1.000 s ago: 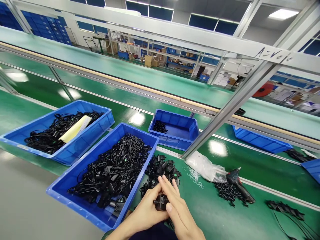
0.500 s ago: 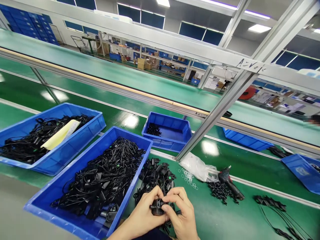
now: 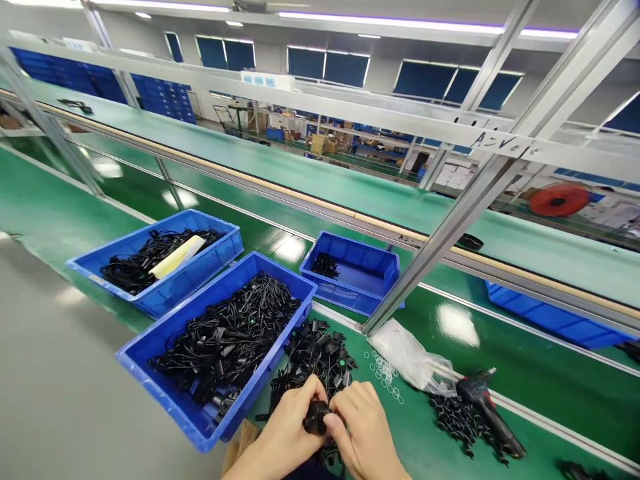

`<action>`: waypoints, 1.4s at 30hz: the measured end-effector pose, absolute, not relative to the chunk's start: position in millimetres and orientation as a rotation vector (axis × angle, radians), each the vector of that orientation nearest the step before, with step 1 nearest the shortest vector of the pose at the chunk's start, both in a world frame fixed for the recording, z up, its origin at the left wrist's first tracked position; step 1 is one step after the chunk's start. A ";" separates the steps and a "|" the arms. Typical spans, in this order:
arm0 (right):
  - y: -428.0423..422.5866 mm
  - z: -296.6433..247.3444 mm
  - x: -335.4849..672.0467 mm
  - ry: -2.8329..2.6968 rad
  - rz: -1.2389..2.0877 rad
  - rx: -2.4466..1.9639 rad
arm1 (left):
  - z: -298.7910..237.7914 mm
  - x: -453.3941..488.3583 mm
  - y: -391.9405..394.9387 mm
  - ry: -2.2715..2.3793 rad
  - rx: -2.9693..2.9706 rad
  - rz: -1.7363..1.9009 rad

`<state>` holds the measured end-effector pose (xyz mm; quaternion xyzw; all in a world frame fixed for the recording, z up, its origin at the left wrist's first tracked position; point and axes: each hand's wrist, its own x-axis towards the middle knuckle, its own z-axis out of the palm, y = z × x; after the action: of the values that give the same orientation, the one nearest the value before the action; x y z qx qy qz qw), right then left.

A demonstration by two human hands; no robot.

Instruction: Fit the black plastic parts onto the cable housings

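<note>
A small black plastic part (image 3: 316, 418) is gripped between my two hands, low in the middle of the view. My left hand (image 3: 293, 427) wraps round it from the left, thumb and fingers closed. From the right, my right hand (image 3: 361, 427) pinches its near end, with curled fingers against it. The fingers cover much of the part, so its exact kind is unclear. Just beyond my hands lies a heap of black cabled parts (image 3: 320, 353) on the green bench. Clear rings (image 3: 385, 373) are scattered right of that heap.
Two blue bins of black cables, a near one (image 3: 165, 393) and a farther one (image 3: 215, 267), stand left. A smaller blue bin (image 3: 365, 273) holds small black pieces. Rightward lie a plastic bag (image 3: 405, 350), a power screwdriver (image 3: 487, 407) and black clips (image 3: 453, 420). A metal post (image 3: 430, 247) rises behind.
The view has swung left and up, so the bench things sit differently in frame. Both hands stay on the black part; my right fingers have curled closer round it.
</note>
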<state>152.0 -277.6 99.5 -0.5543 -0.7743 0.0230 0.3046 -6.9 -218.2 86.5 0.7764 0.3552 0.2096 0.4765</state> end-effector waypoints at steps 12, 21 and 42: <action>-318.7 4.2 163.7 -2.012 0.224 -1.267 | 21.0 -2.0 -297.8 1.257 2.068 0.447; -327.2 -26.1 161.2 -2.001 0.461 -1.199 | -4.1 -7.3 -327.5 1.407 1.904 0.445; -111.0 -120.7 222.9 -1.315 0.977 -1.800 | 4.1 -58.2 -182.2 1.455 1.834 0.462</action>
<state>222.9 -111.0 -120.7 -0.6939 -0.5068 0.3765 0.3464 -58.2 -182.2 4.1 0.7142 0.5670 0.1798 0.3688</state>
